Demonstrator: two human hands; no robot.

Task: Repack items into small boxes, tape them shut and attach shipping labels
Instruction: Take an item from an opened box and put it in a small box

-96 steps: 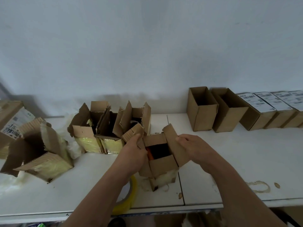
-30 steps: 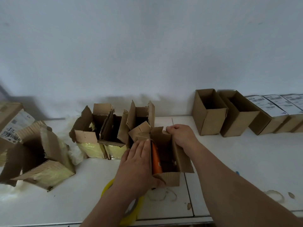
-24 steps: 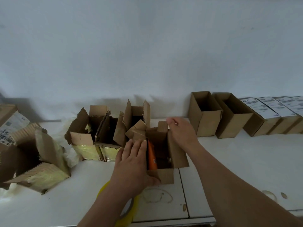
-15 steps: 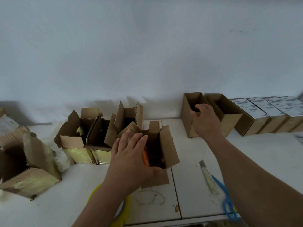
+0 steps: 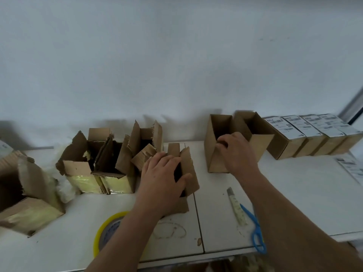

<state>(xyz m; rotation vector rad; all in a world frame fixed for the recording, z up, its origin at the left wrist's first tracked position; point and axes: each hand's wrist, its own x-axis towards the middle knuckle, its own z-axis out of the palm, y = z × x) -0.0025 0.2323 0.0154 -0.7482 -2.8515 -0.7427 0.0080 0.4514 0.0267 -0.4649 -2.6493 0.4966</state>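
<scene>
My left hand [image 5: 161, 179] lies over the top of an opened cardboard box [image 5: 189, 173] in the middle of the white table [image 5: 294, 193], fingers and thumb clasped around its flaps; what is inside is hidden. My right hand [image 5: 234, 152] grips the near rim of an empty small brown box [image 5: 212, 146] further back and to the right. A second empty small box [image 5: 255, 134] stands right behind it. A roll of yellow tape [image 5: 107, 232] lies by my left forearm near the front edge.
Several torn-open boxes [image 5: 98, 163] with yellow tape crowd the left. A row of sealed, labelled boxes [image 5: 306, 134] lines the back right, and loose labels [image 5: 351, 167] lie at the right edge. Blue-handled scissors [image 5: 245, 218] rest under my right forearm.
My right hand left the opened box, reached back right and took hold of the empty small box. My left hand closed over the opened box, hiding the orange item.
</scene>
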